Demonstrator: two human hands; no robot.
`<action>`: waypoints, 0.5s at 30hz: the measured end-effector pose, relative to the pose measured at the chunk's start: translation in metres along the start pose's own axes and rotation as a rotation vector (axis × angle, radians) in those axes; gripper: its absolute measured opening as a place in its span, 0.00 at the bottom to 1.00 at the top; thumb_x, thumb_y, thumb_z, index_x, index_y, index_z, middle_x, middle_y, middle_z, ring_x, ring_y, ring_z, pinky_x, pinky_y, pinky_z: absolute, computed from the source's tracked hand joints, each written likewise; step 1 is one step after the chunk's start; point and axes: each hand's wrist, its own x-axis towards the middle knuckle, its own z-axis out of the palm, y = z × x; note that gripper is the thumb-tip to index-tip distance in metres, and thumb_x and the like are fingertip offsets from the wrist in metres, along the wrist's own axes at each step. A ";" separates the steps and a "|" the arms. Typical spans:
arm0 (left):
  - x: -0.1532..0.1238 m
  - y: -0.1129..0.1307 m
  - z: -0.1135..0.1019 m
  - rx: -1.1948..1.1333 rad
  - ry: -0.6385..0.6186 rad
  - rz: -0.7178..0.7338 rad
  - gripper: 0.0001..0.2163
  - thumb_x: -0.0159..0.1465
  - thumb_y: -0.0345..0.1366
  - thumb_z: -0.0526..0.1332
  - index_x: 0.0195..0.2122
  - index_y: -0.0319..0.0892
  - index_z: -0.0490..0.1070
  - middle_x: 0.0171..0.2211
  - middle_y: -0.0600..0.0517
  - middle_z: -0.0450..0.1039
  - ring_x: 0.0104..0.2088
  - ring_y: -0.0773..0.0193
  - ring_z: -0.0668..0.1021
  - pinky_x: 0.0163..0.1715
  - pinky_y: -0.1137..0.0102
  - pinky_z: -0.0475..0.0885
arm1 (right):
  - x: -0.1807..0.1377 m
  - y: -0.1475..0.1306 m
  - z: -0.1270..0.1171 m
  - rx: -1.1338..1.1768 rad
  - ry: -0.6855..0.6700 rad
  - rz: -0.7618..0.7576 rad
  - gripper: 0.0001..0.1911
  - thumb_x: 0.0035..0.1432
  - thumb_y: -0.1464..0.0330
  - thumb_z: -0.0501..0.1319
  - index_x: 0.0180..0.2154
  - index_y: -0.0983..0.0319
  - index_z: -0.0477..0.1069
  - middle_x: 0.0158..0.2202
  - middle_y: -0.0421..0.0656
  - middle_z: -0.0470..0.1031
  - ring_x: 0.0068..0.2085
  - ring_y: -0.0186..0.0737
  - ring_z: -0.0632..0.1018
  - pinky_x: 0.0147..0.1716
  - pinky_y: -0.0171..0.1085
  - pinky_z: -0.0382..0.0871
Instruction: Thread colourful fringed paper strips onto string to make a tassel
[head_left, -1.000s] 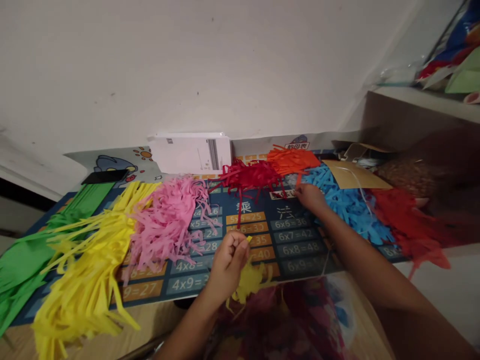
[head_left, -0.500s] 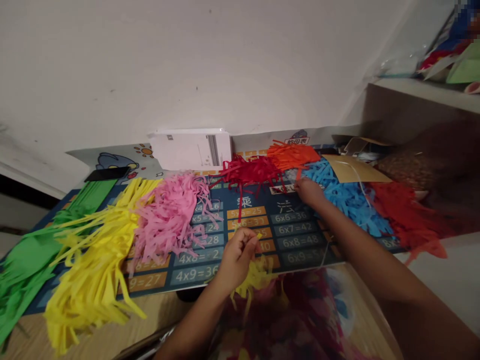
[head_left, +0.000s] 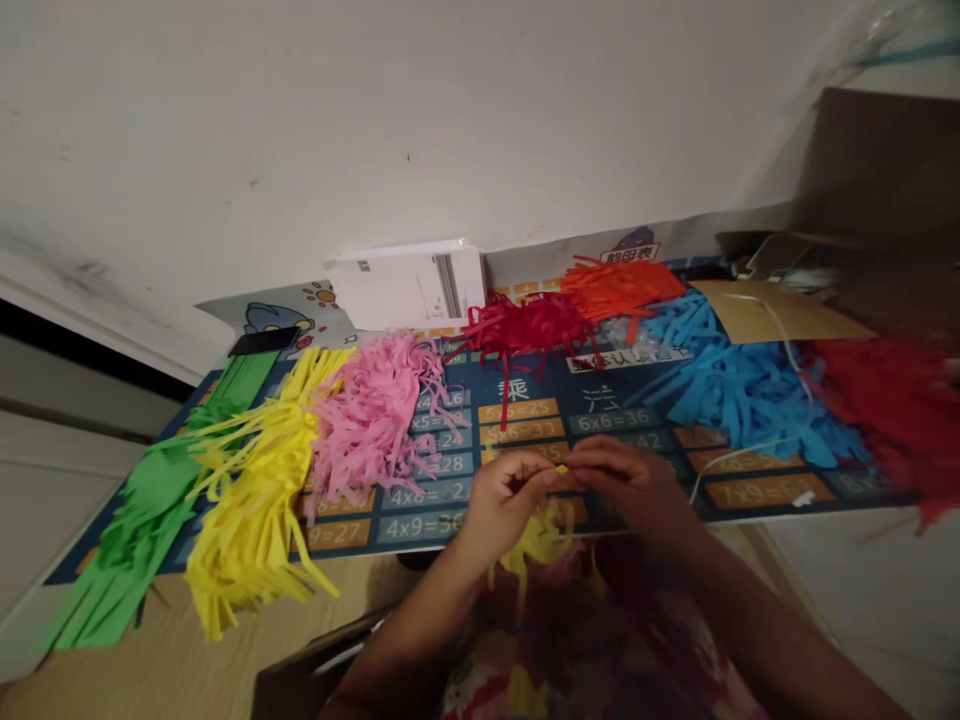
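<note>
My left hand [head_left: 504, 498] is closed in a pinch on a bunch of yellow paper strips [head_left: 536, 545] that hangs below it. My right hand [head_left: 626, 485] has its fingers closed too, and its fingertips meet the left hand's over the same bunch; what it pinches is too blurred to name. Both hands hover over the near edge of a blue multiplication-table mat [head_left: 592, 430]. On the mat lie heaps of cut paper strips: green [head_left: 150, 500], yellow [head_left: 255, 490], pink [head_left: 371, 425], dark red [head_left: 525, 330], orange [head_left: 619, 285], blue [head_left: 735, 385] and red [head_left: 900, 415].
A white box [head_left: 409, 285] leans on the wall behind the mat. A black phone [head_left: 259, 342] lies at the back left. A brown envelope [head_left: 776, 315] with a white string rests on the blue heap. A multicoloured strip mass [head_left: 577, 650] sits below my hands.
My right hand has drawn back from the orange and blue heaps to meet my left hand over the yellow bunch. The camera has swung leftward and down.
</note>
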 end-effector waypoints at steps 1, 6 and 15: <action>0.001 0.000 0.001 0.065 0.008 0.026 0.16 0.62 0.49 0.65 0.31 0.39 0.75 0.23 0.53 0.73 0.21 0.71 0.70 0.23 0.75 0.64 | -0.006 0.002 0.008 0.083 0.035 0.056 0.09 0.57 0.59 0.67 0.37 0.55 0.81 0.36 0.42 0.81 0.37 0.42 0.81 0.37 0.39 0.76; 0.002 0.000 0.004 0.361 0.034 0.238 0.09 0.64 0.40 0.65 0.30 0.40 0.78 0.25 0.52 0.75 0.27 0.67 0.74 0.29 0.74 0.67 | -0.015 0.014 0.018 0.284 0.176 0.176 0.15 0.48 0.57 0.73 0.36 0.58 0.77 0.32 0.42 0.81 0.33 0.41 0.81 0.33 0.37 0.76; 0.001 0.004 0.006 0.636 -0.070 0.446 0.05 0.66 0.33 0.63 0.35 0.42 0.78 0.29 0.51 0.79 0.30 0.65 0.79 0.32 0.72 0.70 | -0.027 0.022 0.007 0.016 0.173 0.060 0.08 0.56 0.61 0.68 0.35 0.58 0.77 0.33 0.42 0.80 0.34 0.41 0.80 0.36 0.37 0.75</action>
